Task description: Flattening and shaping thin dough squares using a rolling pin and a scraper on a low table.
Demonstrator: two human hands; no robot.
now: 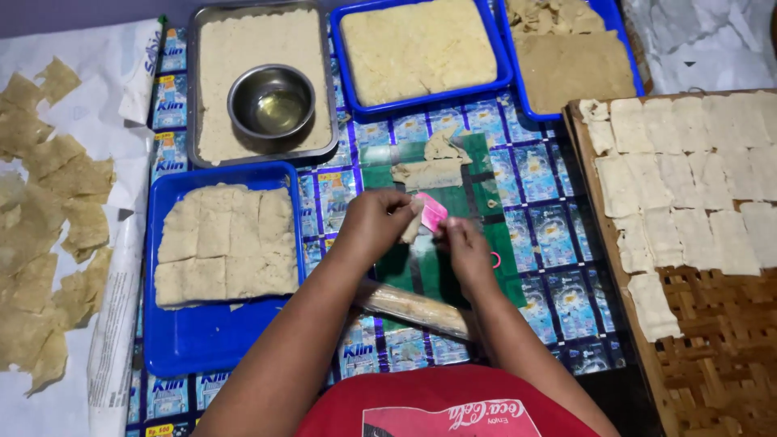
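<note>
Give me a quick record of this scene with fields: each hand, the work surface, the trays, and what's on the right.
left hand: pinching a scrap of dough
right hand: holding a pink scraper
work surface: green sheet, rolling pin at its near edge
trays: blue tray with scored dough; metal tray with a steel bowl
right: woven rack with cut dough squares
</note>
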